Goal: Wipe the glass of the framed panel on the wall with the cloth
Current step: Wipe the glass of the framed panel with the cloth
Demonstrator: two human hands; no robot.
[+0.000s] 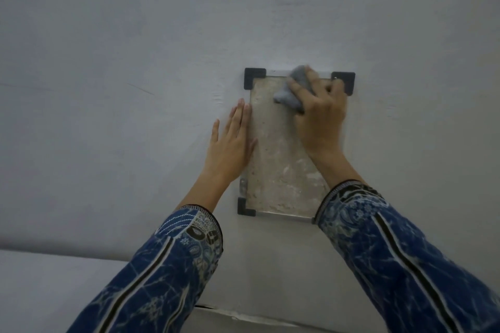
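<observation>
Both arms reach up in blue patterned sleeves (392, 246); the left hand (230, 143) lies flat, fingers straight and together, along the left edge of the panel (276, 159); the right hand (319, 113), wrist bent, curls its fingers over the cloth (289, 89) near the panel's top edge.

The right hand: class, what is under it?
Under the right hand lies a grey cloth, held against the glass. Part of the cloth and the glass beneath it are covered.
</observation>
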